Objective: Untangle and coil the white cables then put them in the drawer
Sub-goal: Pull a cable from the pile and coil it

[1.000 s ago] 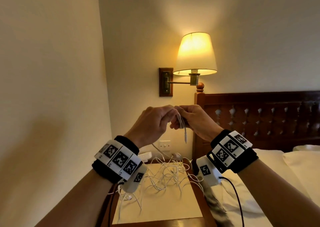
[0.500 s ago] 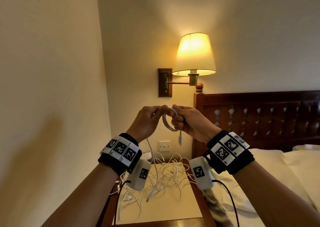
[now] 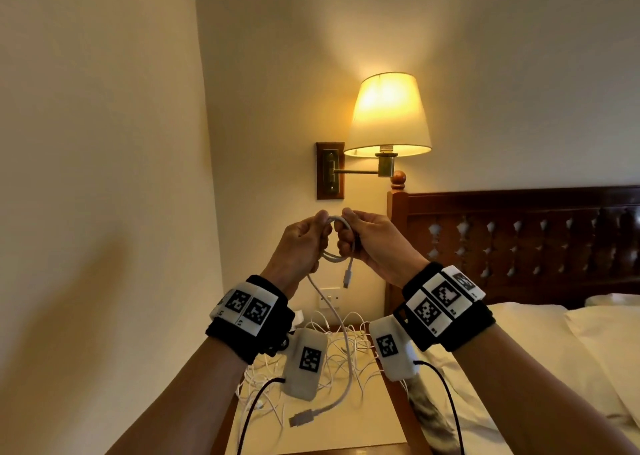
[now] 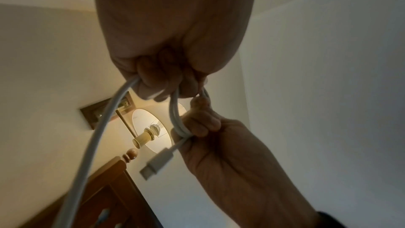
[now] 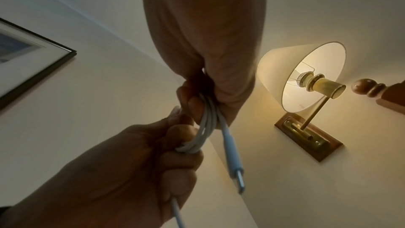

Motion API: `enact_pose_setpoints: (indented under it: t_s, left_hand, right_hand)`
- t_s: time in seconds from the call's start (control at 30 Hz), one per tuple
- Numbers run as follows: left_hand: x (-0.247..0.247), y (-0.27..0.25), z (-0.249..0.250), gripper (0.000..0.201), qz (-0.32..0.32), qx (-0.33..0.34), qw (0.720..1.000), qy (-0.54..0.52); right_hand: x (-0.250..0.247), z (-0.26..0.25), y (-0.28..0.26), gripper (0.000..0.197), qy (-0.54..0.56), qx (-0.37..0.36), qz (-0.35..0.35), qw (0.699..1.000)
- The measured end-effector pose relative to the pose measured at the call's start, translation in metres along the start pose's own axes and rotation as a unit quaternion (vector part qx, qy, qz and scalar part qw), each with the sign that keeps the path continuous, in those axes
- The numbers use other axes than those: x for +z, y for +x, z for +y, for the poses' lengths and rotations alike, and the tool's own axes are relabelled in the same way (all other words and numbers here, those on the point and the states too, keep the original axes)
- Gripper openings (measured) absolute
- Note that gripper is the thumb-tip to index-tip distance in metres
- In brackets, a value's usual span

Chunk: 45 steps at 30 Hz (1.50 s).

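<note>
I hold a small coil of white cable at chest height between both hands. My left hand grips the coil's left side, with the long tail running down from it to a USB plug hanging over the nightstand. My right hand pinches the coil's right side, and a short connector dangles below it. The left wrist view shows the coil and that connector. In the right wrist view the coil's strands lie in my right fingers. A tangle of white cables lies on the nightstand. No drawer is in view.
The wooden nightstand stands below my hands, between the left wall and the bed. A lit wall lamp hangs above my hands. The dark headboard runs to the right. A wall socket sits behind the tangle.
The cable pinched straight between my hands has been wound into a loop, then a second strand added. The tail has been drawn up out of the tangle.
</note>
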<state>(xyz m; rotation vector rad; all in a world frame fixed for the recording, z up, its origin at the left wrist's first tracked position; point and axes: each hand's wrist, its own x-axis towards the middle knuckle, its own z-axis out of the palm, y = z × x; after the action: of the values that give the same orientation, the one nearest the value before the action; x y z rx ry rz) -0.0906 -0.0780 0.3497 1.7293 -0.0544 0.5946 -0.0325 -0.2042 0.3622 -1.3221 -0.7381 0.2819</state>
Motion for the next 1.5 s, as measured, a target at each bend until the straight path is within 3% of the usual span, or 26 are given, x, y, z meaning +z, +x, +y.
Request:
enact_pose_setpoints:
  t_s: [0.13, 0.33, 0.4, 0.57, 0.7, 0.87, 0.93, 1.0, 1.03, 1.1, 1.17, 1.3, 1.5]
  left_hand:
    - [0.001, -0.001, -0.005, 0.036, 0.047, 0.04, 0.997, 0.039]
    - [-0.003, 0.001, -0.015, 0.039, 0.068, 0.062, 0.993, 0.073]
    - [-0.001, 0.001, -0.018, 0.039, 0.07, 0.083, 0.989, 0.1]
    - [0.002, 0.006, -0.024, 0.036, 0.076, 0.094, 0.984, 0.131]
    - [0.005, 0.008, -0.024, 0.034, 0.077, 0.092, 0.984, 0.134]
    - [0.004, 0.009, -0.023, 0.037, 0.089, 0.084, 0.987, 0.105]
    - [0.003, 0.008, -0.018, 0.039, 0.088, 0.055, 0.993, 0.063]
    - [0.002, 0.005, -0.015, 0.039, 0.076, 0.008, 0.997, 0.02]
    - [0.003, 0.002, -0.013, 0.039, 0.067, -0.017, 0.998, 0.002]
    - [0.003, -0.003, -0.012, 0.038, 0.046, -0.05, 0.997, -0.034]
    - [0.002, -0.006, -0.011, 0.038, 0.029, -0.066, 0.995, -0.068]
    - [0.002, -0.009, -0.009, 0.038, 0.026, -0.079, 0.993, -0.088]
    - [0.003, -0.008, -0.007, 0.038, 0.037, -0.064, 0.994, -0.084]
  right_hand:
    - [-0.006, 0.004, -0.004, 0.025, -0.149, -0.058, 0.043, 0.986]
    - [-0.021, 0.004, -0.012, 0.011, -0.318, -0.029, 0.064, 0.945]
    - [-0.021, 0.0, -0.012, 0.013, -0.307, -0.001, 0.069, 0.949]
    - [-0.017, -0.015, -0.013, 0.018, -0.106, 0.072, 0.098, 0.987]
    - [-0.006, -0.012, -0.015, 0.016, -0.034, 0.06, 0.117, 0.991]
    - [0.006, 0.001, -0.019, 0.007, -0.096, -0.011, 0.115, 0.989]
    - [0.004, 0.012, -0.019, 0.006, -0.233, -0.102, 0.142, 0.956]
    - [0.001, 0.022, -0.015, 0.008, -0.364, -0.191, 0.182, 0.893]
    - [0.0, 0.026, -0.013, 0.01, -0.389, -0.217, 0.193, 0.874]
    - [-0.003, 0.033, -0.009, 0.014, -0.392, -0.243, 0.203, 0.864]
    - [-0.007, 0.038, -0.005, 0.02, -0.363, -0.245, 0.202, 0.876]
    - [-0.007, 0.036, -0.002, 0.021, -0.243, -0.201, 0.109, 0.943]
    - [0.002, 0.032, -0.012, 0.019, -0.282, -0.19, 0.046, 0.939]
